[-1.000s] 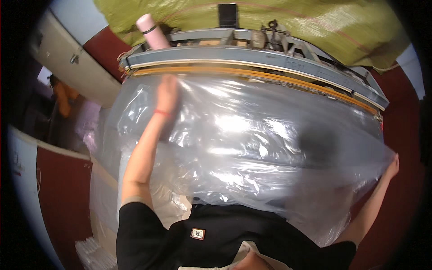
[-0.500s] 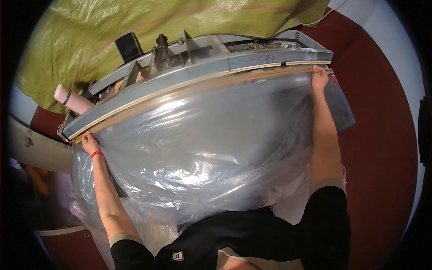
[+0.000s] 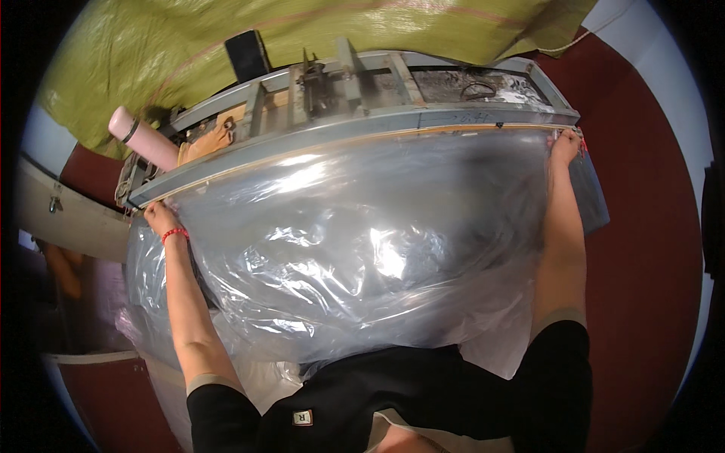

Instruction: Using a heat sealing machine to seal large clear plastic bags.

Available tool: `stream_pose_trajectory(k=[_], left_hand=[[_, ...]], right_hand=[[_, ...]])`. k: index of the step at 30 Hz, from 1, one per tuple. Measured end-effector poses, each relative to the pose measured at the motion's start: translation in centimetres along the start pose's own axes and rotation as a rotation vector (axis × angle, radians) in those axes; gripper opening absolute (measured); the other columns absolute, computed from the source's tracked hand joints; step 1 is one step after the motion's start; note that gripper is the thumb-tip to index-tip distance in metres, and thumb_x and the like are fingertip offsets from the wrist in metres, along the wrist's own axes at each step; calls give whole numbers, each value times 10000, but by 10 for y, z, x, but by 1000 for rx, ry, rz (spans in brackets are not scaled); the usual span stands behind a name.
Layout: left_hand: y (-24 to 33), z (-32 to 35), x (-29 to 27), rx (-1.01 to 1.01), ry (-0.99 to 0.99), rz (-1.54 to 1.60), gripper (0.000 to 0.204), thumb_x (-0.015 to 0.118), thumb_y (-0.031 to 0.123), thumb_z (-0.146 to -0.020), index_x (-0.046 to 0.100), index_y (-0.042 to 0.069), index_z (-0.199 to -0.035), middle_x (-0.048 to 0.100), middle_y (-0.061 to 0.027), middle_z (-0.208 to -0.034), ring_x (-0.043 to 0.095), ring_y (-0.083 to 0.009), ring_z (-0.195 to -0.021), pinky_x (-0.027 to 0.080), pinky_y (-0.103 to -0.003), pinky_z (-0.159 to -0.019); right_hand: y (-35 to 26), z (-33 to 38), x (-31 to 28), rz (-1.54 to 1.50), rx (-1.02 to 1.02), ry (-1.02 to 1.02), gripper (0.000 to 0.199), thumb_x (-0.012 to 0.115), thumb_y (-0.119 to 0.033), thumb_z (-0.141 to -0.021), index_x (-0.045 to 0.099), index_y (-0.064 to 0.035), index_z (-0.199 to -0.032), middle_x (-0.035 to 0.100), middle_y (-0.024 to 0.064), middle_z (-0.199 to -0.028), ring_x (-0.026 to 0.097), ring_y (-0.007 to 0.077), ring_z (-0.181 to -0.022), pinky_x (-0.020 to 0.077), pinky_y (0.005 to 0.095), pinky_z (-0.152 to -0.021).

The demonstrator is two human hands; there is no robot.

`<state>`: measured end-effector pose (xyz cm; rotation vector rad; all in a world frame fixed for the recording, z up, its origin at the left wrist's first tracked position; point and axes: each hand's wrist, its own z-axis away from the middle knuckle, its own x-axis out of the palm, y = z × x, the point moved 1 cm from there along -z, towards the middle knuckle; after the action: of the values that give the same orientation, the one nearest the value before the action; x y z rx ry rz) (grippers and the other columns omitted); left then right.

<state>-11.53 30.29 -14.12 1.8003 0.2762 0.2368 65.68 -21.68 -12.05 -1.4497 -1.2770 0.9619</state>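
Observation:
A wide sheet of clear plastic film (image 3: pixel 377 234) stretches in front of me, creased and shiny. Its far edge lies along a long grey metal beam (image 3: pixel 332 124) with a pale strip under it. My left hand (image 3: pixel 159 218) is closed on the film's left corner, close to the beam's left end; a red bead bracelet circles that wrist. At the beam's right end, my right hand (image 3: pixel 566 146) pinches the other corner. The fingertips of both hands are partly hidden at the beam.
Behind the beam is a metal frame with crossbars (image 3: pixel 405 78). A pink bottle (image 3: pixel 149 140), an orange cloth (image 3: pixel 208 145) and a dark flat phone-like device (image 3: pixel 248 57) rest on or by it. A yellow-green tarp (image 3: pixel 317 26) hangs beyond. At left stands a pale panel with a latch (image 3: pixel 55 203).
The beam has come down toward the film's edge, narrowing the gap beneath it, and the orange cloth behind it shows more. Both hands keep hold of the corners. The view has shifted slightly.

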Motion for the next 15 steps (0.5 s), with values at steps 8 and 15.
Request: stream_pose_trajectory(k=[8,15], left_hand=[[61,43,-34,236,-536,-41,69,510,26,-838,513,59,-898,513,11,-780,503,-75,-680,431,-212,-642],[140,92,-104,428,-209,80,98,570,17,-838,511,50,-907,509,4,-872,500,-76,-813,412,-210,-743]], right_hand=[[-111,140,57,308,-821,47,236,591,-187,-838,550,-18,-998,588,141,-993,537,292,-964,406,383,-845],[-189,372,131,157,-1137,-983,188,661,-171,-777,582,-17,-850,588,95,-835,551,249,-791,435,330,-722]])
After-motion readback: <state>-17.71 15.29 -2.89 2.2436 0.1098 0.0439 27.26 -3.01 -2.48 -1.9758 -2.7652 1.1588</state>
